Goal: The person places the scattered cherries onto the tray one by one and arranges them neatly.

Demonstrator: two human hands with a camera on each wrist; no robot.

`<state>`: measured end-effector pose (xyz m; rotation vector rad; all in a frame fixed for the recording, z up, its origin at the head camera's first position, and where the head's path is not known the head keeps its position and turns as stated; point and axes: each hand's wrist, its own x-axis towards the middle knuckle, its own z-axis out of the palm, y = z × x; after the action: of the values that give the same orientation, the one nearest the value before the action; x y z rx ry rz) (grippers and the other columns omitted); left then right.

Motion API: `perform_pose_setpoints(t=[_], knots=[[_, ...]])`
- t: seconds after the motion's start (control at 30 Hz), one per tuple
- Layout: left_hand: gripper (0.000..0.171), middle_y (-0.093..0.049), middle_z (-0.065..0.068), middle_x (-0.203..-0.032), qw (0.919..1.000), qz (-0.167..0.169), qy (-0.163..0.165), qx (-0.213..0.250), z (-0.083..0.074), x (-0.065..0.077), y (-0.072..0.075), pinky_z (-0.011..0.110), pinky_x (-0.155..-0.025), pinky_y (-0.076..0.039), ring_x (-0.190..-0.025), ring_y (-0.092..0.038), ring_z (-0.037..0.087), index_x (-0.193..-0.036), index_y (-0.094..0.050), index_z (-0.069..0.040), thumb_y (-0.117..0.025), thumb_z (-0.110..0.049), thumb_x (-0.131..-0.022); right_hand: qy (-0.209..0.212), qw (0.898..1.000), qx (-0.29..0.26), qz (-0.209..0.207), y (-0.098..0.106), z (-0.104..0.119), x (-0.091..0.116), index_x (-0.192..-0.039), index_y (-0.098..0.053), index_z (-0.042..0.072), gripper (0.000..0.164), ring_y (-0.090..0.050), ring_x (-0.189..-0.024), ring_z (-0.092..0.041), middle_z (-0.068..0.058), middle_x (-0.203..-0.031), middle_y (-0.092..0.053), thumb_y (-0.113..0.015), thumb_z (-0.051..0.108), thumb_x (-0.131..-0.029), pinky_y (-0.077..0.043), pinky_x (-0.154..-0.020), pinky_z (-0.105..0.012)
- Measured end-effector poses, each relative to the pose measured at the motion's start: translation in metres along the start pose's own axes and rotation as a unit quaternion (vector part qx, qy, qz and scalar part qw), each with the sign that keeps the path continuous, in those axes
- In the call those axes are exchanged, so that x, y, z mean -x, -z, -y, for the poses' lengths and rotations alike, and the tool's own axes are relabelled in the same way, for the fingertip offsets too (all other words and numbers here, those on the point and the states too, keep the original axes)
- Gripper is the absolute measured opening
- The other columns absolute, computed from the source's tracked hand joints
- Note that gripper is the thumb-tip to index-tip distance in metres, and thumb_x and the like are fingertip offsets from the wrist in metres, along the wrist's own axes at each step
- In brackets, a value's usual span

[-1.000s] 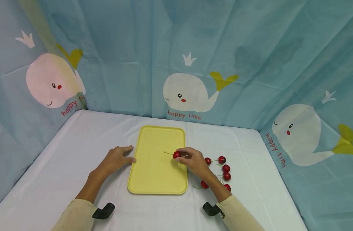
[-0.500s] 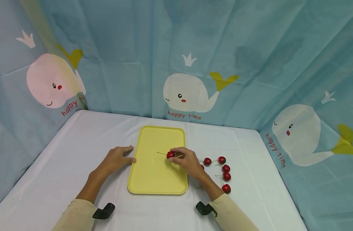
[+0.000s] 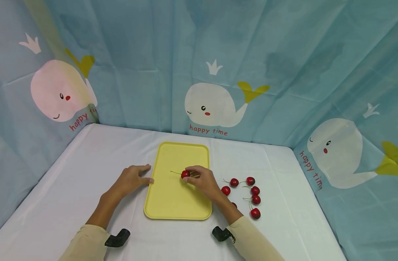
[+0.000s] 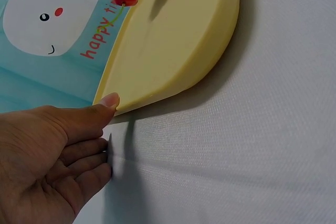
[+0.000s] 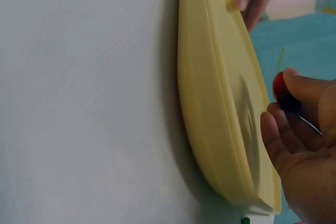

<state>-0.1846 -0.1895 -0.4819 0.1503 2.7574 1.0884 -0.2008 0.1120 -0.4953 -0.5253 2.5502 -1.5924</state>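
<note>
A cherry [image 3: 185, 174] with a long green stem is pinched between the thumb and fingers of my right hand [image 3: 202, 181]. Hand and fruit are above the yellow tray [image 3: 172, 203], and a shadow falls on its surface below. In the right wrist view the held cherry [image 5: 283, 90] appears dark red, apart from the tray. My left hand [image 3: 130, 180] is at the tray's left edge. Its thumb touches the rim, while the other fingers lie loosely beside the tray, seen in the left wrist view [image 4: 58, 156].
Several loose cherries [image 3: 255, 199] lie on the white tablecloth [image 3: 283, 224] right of the tray. One cherry [image 3: 234, 205] is partly hidden by the right forearm. A blue curtain [image 3: 137, 90] with whale prints stands behind and at both sides.
My right hand has moved left over the tray with the cherry. More of the loose cherries show behind the forearm. The left hand and the tray have stayed in place.
</note>
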Motion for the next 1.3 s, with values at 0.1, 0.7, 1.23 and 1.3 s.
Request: perform_pose_setpoints(t=[0.1, 0.7, 1.23, 1.3], knots=[[0.073, -0.050, 0.026, -0.157, 1.0000, -0.002, 0.000, -0.002, 0.000, -0.001, 0.000, 0.066, -0.121, -0.037, -0.149, -0.041, 0.050, -0.151, -0.054, 0.004, -0.083, -0.026, -0.093, 0.000, 1.000, 0.001, 0.004, -0.004, 0.002, -0.002, -0.128, -0.075, 0.005, 0.039, -0.073, -0.102, -0.020, -0.009, -0.114, -0.078, -0.084, 0.018, -0.093, -0.062, -0.089, -0.025], [0.072, -0.052, 0.026, -0.156, 1.0000, 0.004, 0.000, 0.000, 0.000, -0.001, 0.001, 0.066, -0.120, -0.039, -0.148, -0.043, 0.050, -0.151, -0.054, 0.005, -0.082, -0.028, -0.094, 0.009, 0.999, 0.033, 0.002, -0.029, 0.005, -0.019, -0.124, -0.077, 0.005, 0.036, -0.074, -0.098, -0.018, -0.007, -0.113, -0.079, -0.085, 0.018, -0.092, -0.060, -0.085, -0.022], [0.071, -0.052, 0.025, -0.157, 1.0000, 0.004, 0.003, 0.002, 0.002, -0.001, -0.001, 0.066, -0.121, -0.039, -0.150, -0.042, 0.049, -0.152, -0.053, 0.003, -0.082, -0.028, -0.094, 0.009, 0.998, 0.056, 0.010, -0.041, 0.011, -0.026, -0.123, -0.077, 0.004, 0.033, -0.073, -0.094, -0.014, -0.006, -0.110, -0.080, -0.084, 0.014, -0.092, -0.059, -0.081, -0.021], [0.071, -0.051, 0.025, -0.157, 1.0000, 0.004, 0.002, 0.002, 0.002, -0.001, -0.001, 0.066, -0.121, -0.038, -0.150, -0.042, 0.049, -0.152, -0.053, 0.004, -0.081, -0.027, -0.094, 0.007, 0.998, 0.059, 0.009, -0.042, 0.011, -0.027, -0.123, -0.077, 0.004, 0.033, -0.073, -0.094, -0.014, -0.006, -0.109, -0.080, -0.084, 0.015, -0.092, -0.059, -0.081, -0.021]])
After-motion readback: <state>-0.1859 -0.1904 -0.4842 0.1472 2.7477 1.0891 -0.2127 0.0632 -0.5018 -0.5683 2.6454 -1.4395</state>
